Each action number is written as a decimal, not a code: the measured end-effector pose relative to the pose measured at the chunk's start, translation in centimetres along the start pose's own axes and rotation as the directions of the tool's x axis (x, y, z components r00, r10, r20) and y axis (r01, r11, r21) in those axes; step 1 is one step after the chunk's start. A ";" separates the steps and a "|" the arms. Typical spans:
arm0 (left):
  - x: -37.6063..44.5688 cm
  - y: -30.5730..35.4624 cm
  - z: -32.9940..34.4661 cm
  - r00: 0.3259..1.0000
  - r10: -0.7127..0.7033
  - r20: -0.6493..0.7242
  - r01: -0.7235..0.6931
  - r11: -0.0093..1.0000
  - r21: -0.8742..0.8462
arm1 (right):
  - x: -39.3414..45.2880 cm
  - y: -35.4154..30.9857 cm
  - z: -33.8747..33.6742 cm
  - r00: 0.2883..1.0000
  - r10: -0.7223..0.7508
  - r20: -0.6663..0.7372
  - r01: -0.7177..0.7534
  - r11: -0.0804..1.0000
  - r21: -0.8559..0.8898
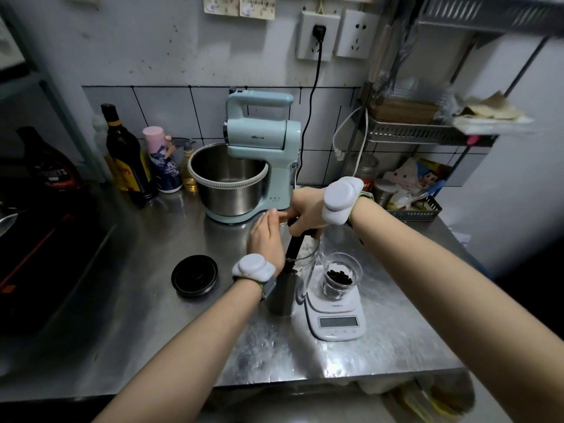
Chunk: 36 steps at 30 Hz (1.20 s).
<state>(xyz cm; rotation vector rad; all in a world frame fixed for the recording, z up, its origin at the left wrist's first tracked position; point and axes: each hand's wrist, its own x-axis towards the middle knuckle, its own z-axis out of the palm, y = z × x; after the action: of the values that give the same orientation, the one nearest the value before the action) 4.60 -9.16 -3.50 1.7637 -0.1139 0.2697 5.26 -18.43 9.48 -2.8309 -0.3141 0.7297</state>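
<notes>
Blue stand mixer (259, 154), steel bowl (225, 190) under head; liquor bottle (123, 151) leftward (dark glass); wire rack (427, 132) right.

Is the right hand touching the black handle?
Touching. The head view shows the right hand curled round the top of the black handle.

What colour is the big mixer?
Pale blue mixer, with a shiny silver bowl; clearest in the head view.

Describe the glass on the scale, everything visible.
The glass is small, clear and open-topped. It stands upright on the platform of the white scale, above the display. Dark beans lie in its bottom, and the rest is empty. Neither the left hand nor the right hand touches it.
</notes>
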 end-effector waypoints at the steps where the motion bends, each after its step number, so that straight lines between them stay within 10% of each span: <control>1: 0.1 -0.2 0.0 1.000 0.002 0.001 -0.002 1.000 0.001 | -0.3 -0.1 -0.2 1.000 0.001 -0.002 -0.001 1.000 0.020; 18: 0.0 0.0 0.0 1.000 0.003 0.014 -0.003 1.000 -0.003 | -5.2 4.8 0.4 0.961 0.241 -0.133 -0.174 0.907 0.384; 36: 0.0 -0.1 0.2 1.000 -0.023 0.011 0.023 0.998 -0.059 | -8.4 8.6 5.0 0.904 0.416 -0.100 -0.053 0.340 0.939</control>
<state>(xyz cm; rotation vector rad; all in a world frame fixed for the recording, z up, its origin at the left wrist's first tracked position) 4.68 -9.31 -3.57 1.7066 -0.1079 0.2385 -3.08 -28.08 6.86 -1.7857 0.4843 0.2680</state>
